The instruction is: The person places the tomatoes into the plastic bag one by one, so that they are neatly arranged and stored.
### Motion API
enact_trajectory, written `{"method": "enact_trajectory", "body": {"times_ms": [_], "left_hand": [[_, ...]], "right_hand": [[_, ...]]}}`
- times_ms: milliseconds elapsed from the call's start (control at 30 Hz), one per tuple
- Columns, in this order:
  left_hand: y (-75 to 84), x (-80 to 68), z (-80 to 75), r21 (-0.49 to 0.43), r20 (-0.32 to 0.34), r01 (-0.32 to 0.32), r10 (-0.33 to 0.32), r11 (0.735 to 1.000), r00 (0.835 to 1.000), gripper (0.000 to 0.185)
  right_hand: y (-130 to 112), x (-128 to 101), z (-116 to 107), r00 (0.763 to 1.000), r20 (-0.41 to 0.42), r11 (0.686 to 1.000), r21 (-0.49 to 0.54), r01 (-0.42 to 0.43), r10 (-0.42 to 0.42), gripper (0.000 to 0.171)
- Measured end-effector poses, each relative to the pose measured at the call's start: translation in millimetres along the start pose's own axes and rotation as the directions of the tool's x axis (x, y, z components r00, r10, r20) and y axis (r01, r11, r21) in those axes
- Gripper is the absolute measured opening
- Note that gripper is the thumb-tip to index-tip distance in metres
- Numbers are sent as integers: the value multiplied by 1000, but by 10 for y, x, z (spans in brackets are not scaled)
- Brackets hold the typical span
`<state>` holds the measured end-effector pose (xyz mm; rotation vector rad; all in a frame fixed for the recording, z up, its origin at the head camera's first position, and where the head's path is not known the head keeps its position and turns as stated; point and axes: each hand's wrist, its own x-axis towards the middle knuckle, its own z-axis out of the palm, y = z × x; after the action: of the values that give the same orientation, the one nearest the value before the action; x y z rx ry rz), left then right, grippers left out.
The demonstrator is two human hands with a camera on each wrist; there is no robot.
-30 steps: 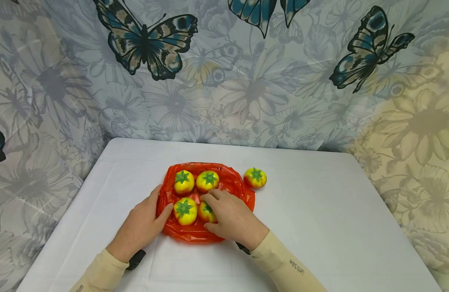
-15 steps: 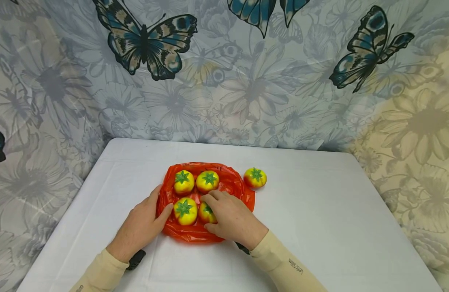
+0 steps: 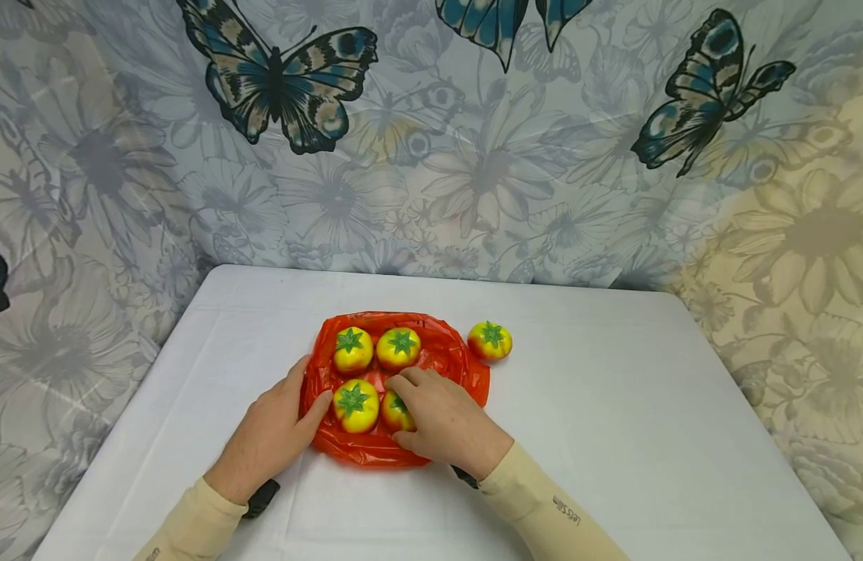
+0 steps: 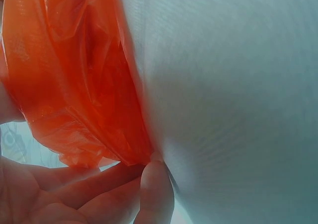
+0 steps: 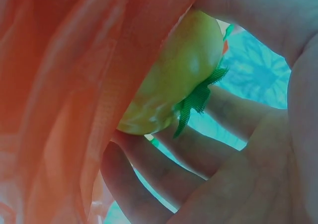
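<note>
A crinkled red plastic bag (image 3: 445,354), its mouth spread wide, lies on the white table. Inside it sit several yellow-and-red toy tomatoes (image 3: 357,405) with green star-shaped tops. My left hand (image 3: 270,428) holds the bag's left edge, its thumb at the rim; in the left wrist view the fingers (image 4: 109,184) meet the bag's edge. My right hand (image 3: 449,417) reaches into the bag's near right part and grips a toy tomato (image 5: 181,67), its fingers curved round it and partly covering it. Red plastic hides part of that tomato in the right wrist view.
One more toy tomato (image 3: 491,341) lies on the table (image 3: 614,421), just outside the bag's far right side. Behind the table hangs a floral cloth backdrop (image 3: 487,179) with large butterflies.
</note>
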<state>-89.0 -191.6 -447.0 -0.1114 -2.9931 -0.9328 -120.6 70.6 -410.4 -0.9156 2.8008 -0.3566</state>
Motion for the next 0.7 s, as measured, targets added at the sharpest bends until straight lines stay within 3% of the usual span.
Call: {"method": "enact_trajectory", "body": {"times_ms": [367, 533, 700], "left_hand": [[3, 1, -10, -12, 22, 15, -15, 1000, 1000, 81], [15, -2, -13, -20, 24, 11, -11, 1000, 1000, 80], [8, -1, -5, -17, 20, 8, -8, 1000, 1000, 80]], "right_hand": [[114, -21, -140, 1000, 6, 998, 65, -19, 19, 70], [317, -76, -326, 993, -103, 989, 141, -40, 55, 64], [592, -109, -454, 963, -238, 979, 189, -78, 123, 56]]}}
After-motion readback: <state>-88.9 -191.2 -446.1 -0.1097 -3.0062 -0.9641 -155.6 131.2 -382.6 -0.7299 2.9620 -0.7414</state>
